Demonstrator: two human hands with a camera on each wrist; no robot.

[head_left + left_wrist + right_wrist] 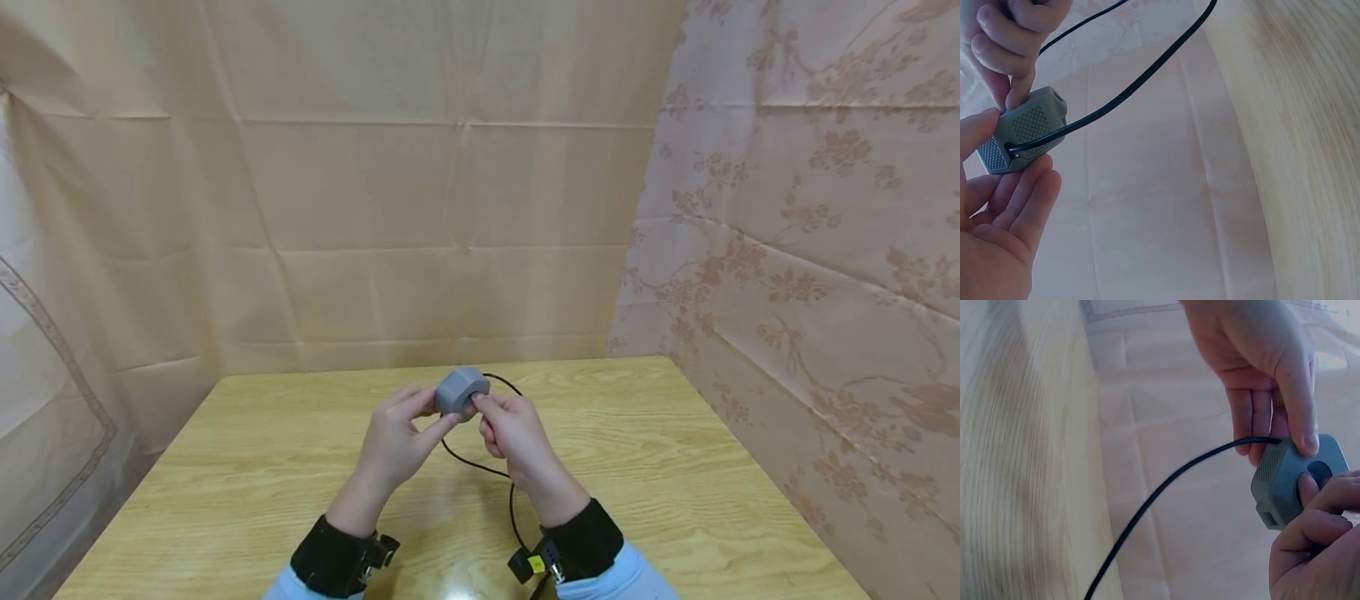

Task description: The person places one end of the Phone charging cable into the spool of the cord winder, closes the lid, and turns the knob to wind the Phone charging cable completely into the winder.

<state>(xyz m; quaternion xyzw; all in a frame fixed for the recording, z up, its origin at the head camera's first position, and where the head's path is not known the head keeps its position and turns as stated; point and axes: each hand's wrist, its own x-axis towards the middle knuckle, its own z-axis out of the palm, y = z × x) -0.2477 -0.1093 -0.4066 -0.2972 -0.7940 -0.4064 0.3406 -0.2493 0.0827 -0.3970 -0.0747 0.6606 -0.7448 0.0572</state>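
A small grey angular block with textured sides is held up above the table. My left hand grips it between thumb and fingertips, as the left wrist view also shows. My right hand has its thumb and index finger at the block's right side, the other fingers curled. In the right wrist view, one right fingertip reaches into a rounded recess in the block's face. A black cable comes out of a hole in the textured side. I cannot tell whether the right fingers also pinch the cable.
The wood-grain table lies below both hands. The cable hangs in a curve between the forearms. Black wrist straps with small cameras sit on both wrists. A beige curtain stands behind the table, a floral curtain at the right.
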